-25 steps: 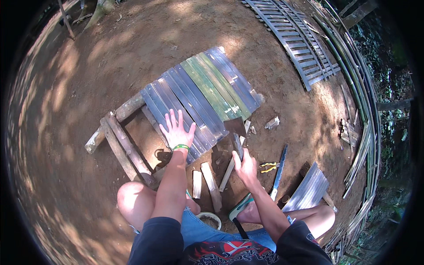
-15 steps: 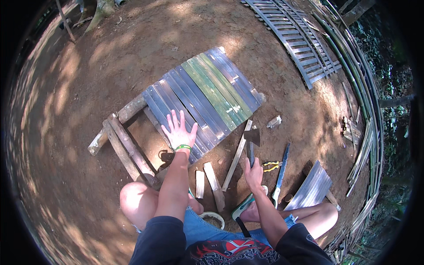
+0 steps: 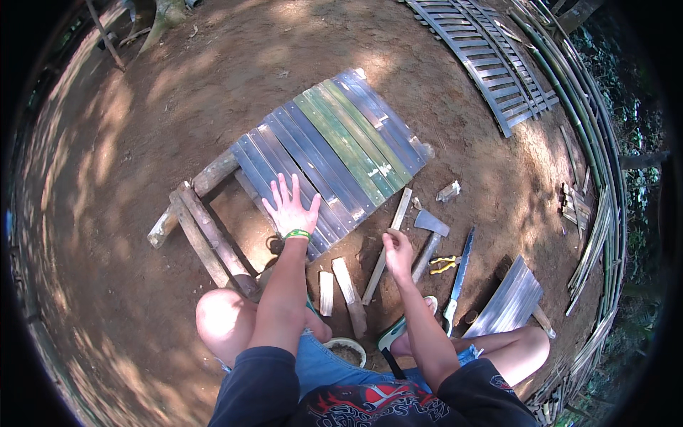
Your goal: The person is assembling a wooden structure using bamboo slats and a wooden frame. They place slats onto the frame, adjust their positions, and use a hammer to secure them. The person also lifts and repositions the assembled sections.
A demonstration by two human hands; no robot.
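My left hand [image 3: 290, 212] lies flat, fingers spread, on a low frame's slatted top [image 3: 334, 160] of dark and green strips nailed down side by side. Just right of it my right hand [image 3: 398, 254] hovers over a long wooden strip [image 3: 388, 245] on the ground. Its fingers are curled together; whether anything small is between them is hidden. To the right of that hand, apart from it, a hatchet [image 3: 431, 223] lies with its blade away from me and its handle toward my foot.
Yellow-handled pliers [image 3: 444, 264] and a saw [image 3: 462, 274] lie right of the hatchet. Two short wood pieces [image 3: 348, 295] and a pale bowl [image 3: 348, 348] are near my legs. Log legs [image 3: 206, 231] jut out left. A slatted panel [image 3: 491, 71] and bamboo poles [image 3: 594, 142] are far right.
My right hand has let go of the hatchet, which now rests on the ground, and has moved left and away from me to the wooden strip. My left hand stays put.
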